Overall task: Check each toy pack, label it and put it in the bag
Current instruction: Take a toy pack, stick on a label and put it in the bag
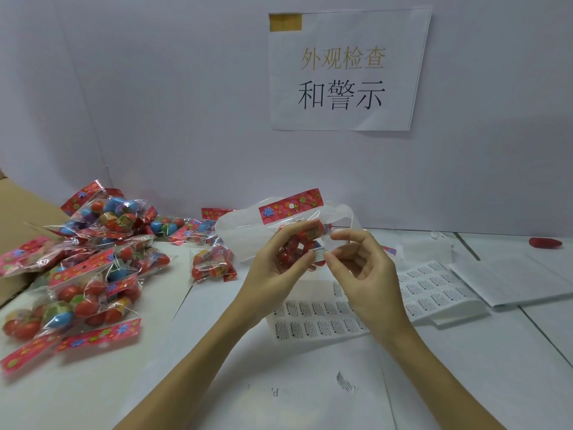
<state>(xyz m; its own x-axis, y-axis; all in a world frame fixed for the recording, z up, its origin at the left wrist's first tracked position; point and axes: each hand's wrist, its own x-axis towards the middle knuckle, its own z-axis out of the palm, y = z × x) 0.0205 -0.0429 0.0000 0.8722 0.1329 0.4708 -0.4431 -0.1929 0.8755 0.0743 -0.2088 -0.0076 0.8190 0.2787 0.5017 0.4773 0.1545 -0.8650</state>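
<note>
Red balls fill the clear toy pack (299, 240) you hold up above the counter (310, 383), its flowered red header strip at the top. Your left hand (273, 271) grips the pack from the left, fingers curled round its body. Your right hand (359, 268) pinches a small white warning label (320, 254) between thumb and forefinger, right against the pack's lower right face; the other fingers are loosely curled.

Just behind the pack stands a translucent white bag (238, 234). Below your hands, sheets of warning labels (310, 318) lie flat on the counter, and more label sheets (434, 287) lie to the right beside a stack of white paper (511, 277). One loose label (345, 381) curls on the counter near you.

To your left sits a heap of toy packs (90, 268) with red and blue balls, partly on a cardboard box (28, 197); one single pack (212, 263) lies apart, between the heap and your left hand. A small red object (545, 243) rests far right. A paper sign (344, 69) with printed characters hangs on the wall behind.
</note>
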